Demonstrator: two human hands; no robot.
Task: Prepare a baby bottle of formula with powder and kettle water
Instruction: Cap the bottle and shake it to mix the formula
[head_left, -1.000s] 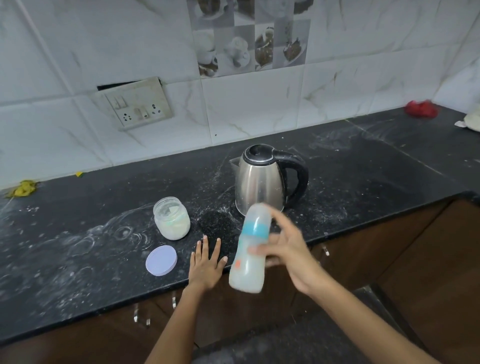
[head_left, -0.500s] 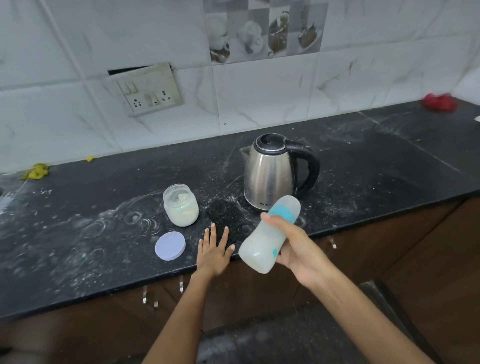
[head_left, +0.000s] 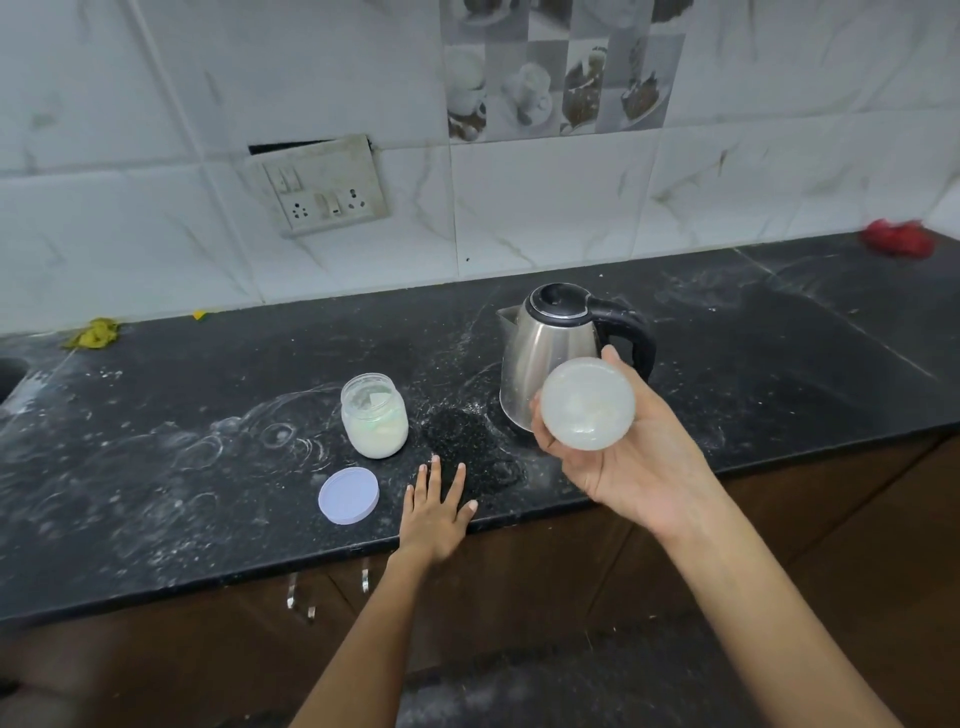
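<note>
My right hand (head_left: 631, 457) grips the baby bottle (head_left: 588, 403) in the air above the counter's front edge. The bottle points away from me, so only its round milky base shows, just in front of the steel kettle (head_left: 550, 353). My left hand (head_left: 435, 512) lies flat, fingers straight, on the black counter (head_left: 156, 467) near its front edge. An open glass jar of white powder (head_left: 374, 415) stands left of the kettle. Its lilac lid (head_left: 348, 494) lies flat just left of my left hand.
White powder streaks cover the counter. A switch and socket plate (head_left: 324, 189) hangs on the tiled wall. A yellow scrap (head_left: 96, 332) lies at the back left and a red cloth (head_left: 896, 239) at the back right. Brown cabinet doors (head_left: 519, 571) run below the counter.
My right hand has swung the bottle from tilted sideways to pointing away from me, its base now facing the camera. The left hand has stayed flat on the counter.
</note>
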